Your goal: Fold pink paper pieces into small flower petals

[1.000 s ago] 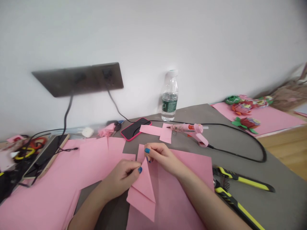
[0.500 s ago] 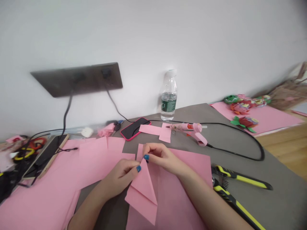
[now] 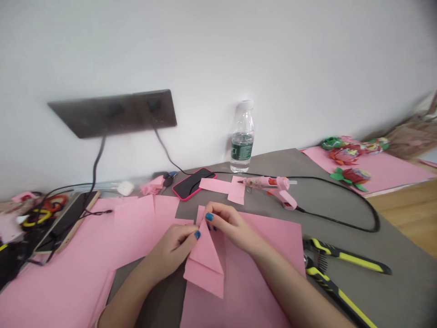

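Between my two hands is a folded piece of pink paper (image 3: 207,255), pointed at the top with a strip showing along its lower edge. My left hand (image 3: 175,246) pinches its left edge between thumb and fingers. My right hand (image 3: 227,223) is closed on the pointed tip, thumb and fingertips pressed together. Beneath both hands lies a larger pink sheet (image 3: 259,264) on the grey table. Just beyond them are a cross of pink paper strips (image 3: 218,185) and a pink glue gun (image 3: 269,183), its nozzle resting over the strips.
Black-and-yellow pliers (image 3: 337,269) lie at the right, inside the glue gun's looping cable (image 3: 373,218). A water bottle (image 3: 241,139) stands against the wall, near a pink-edged phone (image 3: 194,183). Pink sheets (image 3: 75,255) cover the left. Paper flowers (image 3: 355,177) sit far right.
The folded paper's lower edge has risen and swung slightly, so the piece tilts more away from me. My hands stay pinched on it, and the view has shifted a little.
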Tool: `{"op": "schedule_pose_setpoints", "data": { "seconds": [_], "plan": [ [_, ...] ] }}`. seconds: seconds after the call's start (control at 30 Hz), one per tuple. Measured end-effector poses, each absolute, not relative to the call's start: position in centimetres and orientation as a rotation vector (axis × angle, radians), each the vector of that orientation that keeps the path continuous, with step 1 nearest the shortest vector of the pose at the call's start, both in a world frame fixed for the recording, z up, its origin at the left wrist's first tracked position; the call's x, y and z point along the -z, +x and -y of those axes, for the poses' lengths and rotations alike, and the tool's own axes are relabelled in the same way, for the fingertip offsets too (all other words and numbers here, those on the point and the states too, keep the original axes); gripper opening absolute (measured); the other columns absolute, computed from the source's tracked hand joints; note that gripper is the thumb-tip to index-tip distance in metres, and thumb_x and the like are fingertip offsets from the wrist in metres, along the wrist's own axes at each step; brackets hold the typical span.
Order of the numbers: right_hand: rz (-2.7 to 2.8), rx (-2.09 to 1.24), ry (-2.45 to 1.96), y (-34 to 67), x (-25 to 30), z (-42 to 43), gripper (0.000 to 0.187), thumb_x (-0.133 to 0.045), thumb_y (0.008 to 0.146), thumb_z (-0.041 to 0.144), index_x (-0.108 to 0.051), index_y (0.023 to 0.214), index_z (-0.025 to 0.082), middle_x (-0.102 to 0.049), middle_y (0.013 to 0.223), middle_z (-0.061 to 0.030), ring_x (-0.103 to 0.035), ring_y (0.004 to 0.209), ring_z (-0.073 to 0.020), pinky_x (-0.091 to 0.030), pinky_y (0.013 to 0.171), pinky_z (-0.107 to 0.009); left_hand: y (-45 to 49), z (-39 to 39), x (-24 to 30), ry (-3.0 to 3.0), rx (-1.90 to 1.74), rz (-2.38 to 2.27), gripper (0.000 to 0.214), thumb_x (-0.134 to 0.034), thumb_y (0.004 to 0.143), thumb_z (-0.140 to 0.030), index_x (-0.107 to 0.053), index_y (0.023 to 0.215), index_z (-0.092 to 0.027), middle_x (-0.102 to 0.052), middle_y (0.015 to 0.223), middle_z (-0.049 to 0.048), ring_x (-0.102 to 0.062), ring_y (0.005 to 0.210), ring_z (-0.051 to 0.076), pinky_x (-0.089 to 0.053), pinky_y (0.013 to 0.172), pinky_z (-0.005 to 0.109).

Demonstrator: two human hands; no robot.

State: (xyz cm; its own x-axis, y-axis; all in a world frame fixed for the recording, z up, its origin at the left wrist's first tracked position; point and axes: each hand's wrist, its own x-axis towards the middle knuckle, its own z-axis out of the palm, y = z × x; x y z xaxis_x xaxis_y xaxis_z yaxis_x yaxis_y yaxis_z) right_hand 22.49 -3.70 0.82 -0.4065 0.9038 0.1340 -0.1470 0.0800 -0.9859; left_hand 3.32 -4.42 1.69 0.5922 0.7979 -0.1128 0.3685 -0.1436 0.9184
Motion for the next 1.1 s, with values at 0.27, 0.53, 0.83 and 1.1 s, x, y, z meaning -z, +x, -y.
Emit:
{"op": "schedule_pose_setpoints", "data": {
  "seconds": [0.27,0.53,0.83,1.1],
  "plan": [
    [1.483,-1.508,-0.768,22.53,-0.4,3.69,0.03,-0.058,0.094,0.032,-0.046,0.069,0.019,-0.044,0.069,0.0033,-0.036,0.064,-0.0116,-0.029,0.059,-0.026,3.39,4.41,-1.54,1.785,-0.512,-0.963,0.035,-0.035,0.098,-0.036,-0.03,0.066,-0.022,-0.031,0.064,-0.0048,-0.03,0.06,0.013,-0.024,0.056,0.027],
    [1.463,-1.52,-0.758,22.33,-0.19,3.7,0.03,-0.061,0.092,0.036,-0.05,0.071,0.018,-0.049,0.07,0.0026,-0.039,0.063,-0.0116,-0.03,0.059,-0.025,4.1,4.83,-1.67,1.813,-0.531,-1.045,0.036,-0.037,0.099,-0.041,-0.033,0.07,-0.022,-0.031,0.064,-0.0055,-0.03,0.058,0.012,-0.023,0.054,0.027],
    [1.431,-1.568,-0.743,22.69,-0.39,3.7,0.025,-0.059,0.094,0.036,-0.054,0.077,0.018,-0.052,0.074,0.0013,-0.045,0.069,-0.0123,-0.035,0.064,-0.025,4.15,4.79,-1.85,1.77,-0.569,-1.07,0.038,-0.041,0.098,-0.046,-0.037,0.069,-0.021,-0.032,0.064,-0.0055,-0.031,0.059,0.012,-0.023,0.054,0.026],
    [1.45,-1.519,-0.754,22.72,-0.59,3.64,0.026,-0.059,0.094,0.037,-0.054,0.076,0.018,-0.053,0.074,0.0009,-0.047,0.069,-0.0132,-0.038,0.065,-0.026,4.2,4.89,-1.92,1.821,-0.547,-1.046,0.037,-0.038,0.099,-0.042,-0.037,0.069,-0.021,-0.03,0.062,-0.0053,-0.031,0.057,0.012,-0.021,0.053,0.027]
  ]
}}
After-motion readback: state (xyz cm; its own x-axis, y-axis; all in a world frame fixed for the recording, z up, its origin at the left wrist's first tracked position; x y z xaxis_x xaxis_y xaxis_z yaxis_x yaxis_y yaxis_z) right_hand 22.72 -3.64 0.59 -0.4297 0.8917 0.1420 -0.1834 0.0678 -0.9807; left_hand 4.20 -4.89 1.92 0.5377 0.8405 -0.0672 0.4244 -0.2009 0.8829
